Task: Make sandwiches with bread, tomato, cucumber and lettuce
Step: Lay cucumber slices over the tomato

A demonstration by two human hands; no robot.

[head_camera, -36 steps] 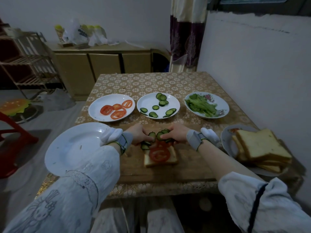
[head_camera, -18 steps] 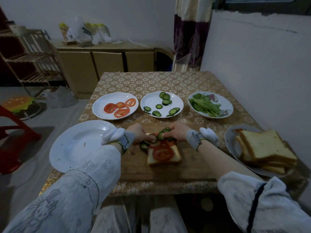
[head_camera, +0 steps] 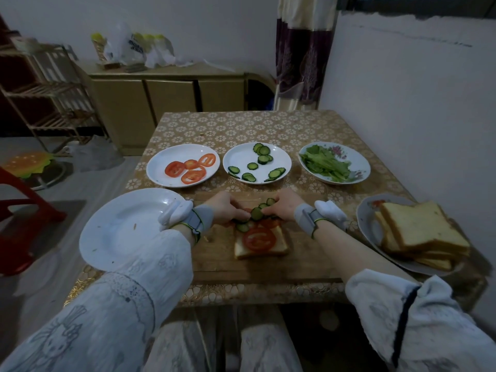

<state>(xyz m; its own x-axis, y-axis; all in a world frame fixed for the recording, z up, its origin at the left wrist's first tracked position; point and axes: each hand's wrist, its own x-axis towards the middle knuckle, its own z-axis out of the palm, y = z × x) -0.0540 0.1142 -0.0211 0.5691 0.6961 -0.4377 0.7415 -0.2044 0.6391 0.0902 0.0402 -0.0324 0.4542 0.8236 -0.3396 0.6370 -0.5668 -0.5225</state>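
One bread slice (head_camera: 280, 245) lies on the wooden board (head_camera: 308, 259) with tomato slices (head_camera: 259, 238) on top and a few cucumber slices (head_camera: 243, 226) at its far edge. My left hand (head_camera: 228, 208) and my right hand (head_camera: 281, 206) meet over that far edge. Both pinch cucumber slices (head_camera: 257, 212), several of them fanned out between the fingers. Behind the board stand three plates: tomato slices (head_camera: 188, 170), cucumber slices (head_camera: 261, 162) and lettuce (head_camera: 326, 165).
A white plate (head_camera: 120, 232) sits at the left, overhanging the table edge. A plate with stacked bread slices (head_camera: 418, 229) sits at the right, close to the wall. Behind the table stand a cabinet (head_camera: 166, 95) and a wooden rack (head_camera: 45, 89).
My hands stay over the far edge of the bread, shifting the cucumber slices slightly. The camera has moved a little, so the scene sits further right in view.
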